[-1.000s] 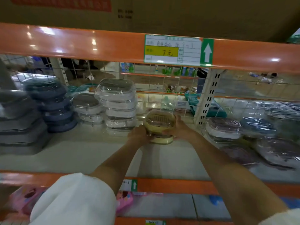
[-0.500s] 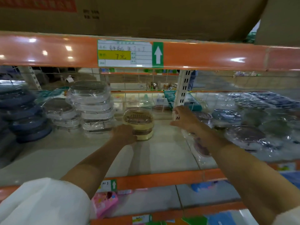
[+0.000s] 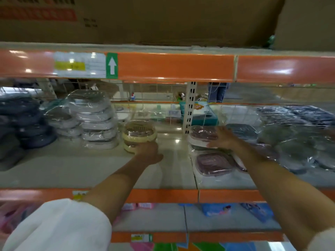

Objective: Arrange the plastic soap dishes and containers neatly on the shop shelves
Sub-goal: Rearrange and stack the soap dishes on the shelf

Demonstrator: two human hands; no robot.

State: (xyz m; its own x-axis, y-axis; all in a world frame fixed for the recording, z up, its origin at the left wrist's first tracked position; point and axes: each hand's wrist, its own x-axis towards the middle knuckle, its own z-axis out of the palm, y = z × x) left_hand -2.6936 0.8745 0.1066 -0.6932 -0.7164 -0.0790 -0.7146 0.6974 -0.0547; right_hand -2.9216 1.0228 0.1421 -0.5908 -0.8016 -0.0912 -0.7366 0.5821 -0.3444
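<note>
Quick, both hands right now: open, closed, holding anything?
Left hand: rests against the yellow soap dish stack; grip cannot be told.
Right hand: open, flat on a wrapped pink dish.

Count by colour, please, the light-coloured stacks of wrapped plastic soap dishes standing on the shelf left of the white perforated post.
White wrapped plastic soap dish stacks: 2, the tall stack and the lower stack on its left
Yellow round plastic soap dish stack: 1
Total: 3
</note>
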